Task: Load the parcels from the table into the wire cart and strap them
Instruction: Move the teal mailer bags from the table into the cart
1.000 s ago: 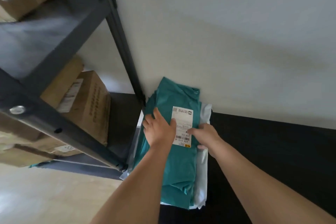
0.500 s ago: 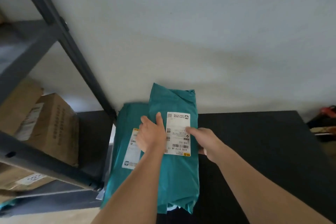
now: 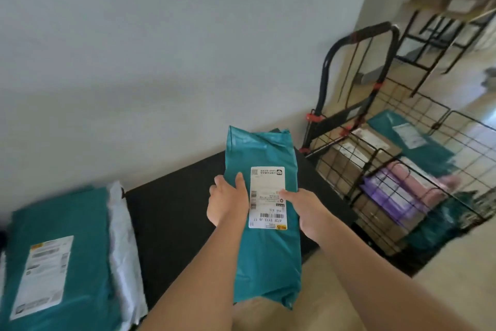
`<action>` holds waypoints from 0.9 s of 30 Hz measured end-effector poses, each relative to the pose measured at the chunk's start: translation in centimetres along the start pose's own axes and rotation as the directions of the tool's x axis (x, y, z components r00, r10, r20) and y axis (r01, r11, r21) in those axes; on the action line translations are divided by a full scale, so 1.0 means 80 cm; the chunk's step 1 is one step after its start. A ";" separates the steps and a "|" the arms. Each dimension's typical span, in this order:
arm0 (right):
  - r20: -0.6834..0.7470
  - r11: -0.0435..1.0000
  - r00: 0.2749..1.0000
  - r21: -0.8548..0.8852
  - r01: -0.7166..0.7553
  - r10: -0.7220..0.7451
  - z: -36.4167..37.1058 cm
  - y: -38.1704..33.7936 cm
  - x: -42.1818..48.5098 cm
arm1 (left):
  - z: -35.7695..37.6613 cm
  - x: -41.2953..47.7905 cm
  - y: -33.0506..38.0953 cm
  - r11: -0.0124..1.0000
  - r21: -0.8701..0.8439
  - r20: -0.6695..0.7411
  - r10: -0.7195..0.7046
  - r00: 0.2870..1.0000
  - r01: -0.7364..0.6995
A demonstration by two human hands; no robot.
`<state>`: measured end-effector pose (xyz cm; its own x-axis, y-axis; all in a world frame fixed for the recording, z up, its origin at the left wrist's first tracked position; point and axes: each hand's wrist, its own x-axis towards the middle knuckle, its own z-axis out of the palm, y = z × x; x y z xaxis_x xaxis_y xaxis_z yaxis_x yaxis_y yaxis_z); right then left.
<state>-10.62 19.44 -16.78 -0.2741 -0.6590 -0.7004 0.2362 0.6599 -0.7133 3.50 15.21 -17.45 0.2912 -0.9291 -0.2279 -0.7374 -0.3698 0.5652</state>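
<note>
Table (image 3: 174, 210), black, against the wall: landmark. Wire cart (image 3: 325, 75) stands just off the table's right end, part loaded: cardboard boxes (image 3: 338, 169), purple-pink bundle (image 3: 394, 196), far teal parcel (image 3: 418, 148). No strap visible.

On the table's left end: stacked teal parcel (image 3: 80, 223) lying on a white-grey parcel (image 3: 119, 223), both flat, not yet loaded.

Held teal parcel (image 3: 265, 263) is up off the table, over its right front corner, long axis pointing away from the person, near end hanging past the table edge. Left hand (image 3: 228, 204) grips its left edge, thumb on top, fingers curled under. Right hand (image 3: 308, 212) grips the right edge, thumb tip pressed on the label (image 3: 267, 196), fingers underneath and out of sight.

Step, my read: carrying this one from the table toward the cart.

Risks:
- soft slick bag, gripped at mid-length only, so it could sag or slide out of the grip
- leading end could snag on the cart's upright wire panels nearest the table
- dropped onto the uneven load, it could tilt or slip off and make strapping harder

Counts: 1 table, 1 cart, 2 parcels visible on the table, 1 parcel in hand, 2 hands, 1 label on the held one. Cart: 1 teal, 1 purple-pink, boxes probably 2; lower layer too blurred to count.
</note>
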 end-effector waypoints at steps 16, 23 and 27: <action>-0.310 0.925 0.950 0.348 0.150 -0.038 -0.391 -0.005 0.014 | 0.229 -0.211 0.251 0.956 0.052 0.294 0.262 0.919 -0.289; -0.411 0.857 0.909 0.441 0.266 -0.070 -0.472 -0.034 0.033 | 0.280 -0.226 0.337 0.916 -0.038 0.359 0.386 0.850 -0.400; -0.463 0.859 0.883 0.419 0.292 -0.074 -0.520 -0.069 0.060 | 0.320 -0.216 0.403 0.893 -0.078 0.359 0.440 0.823 -0.444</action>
<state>-52.03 27.63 -15.13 -0.6912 -0.4640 -0.5540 0.5140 0.2232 -0.8282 -40.87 19.40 -15.58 -0.3043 -0.9260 -0.2235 -0.7403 0.0822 0.6672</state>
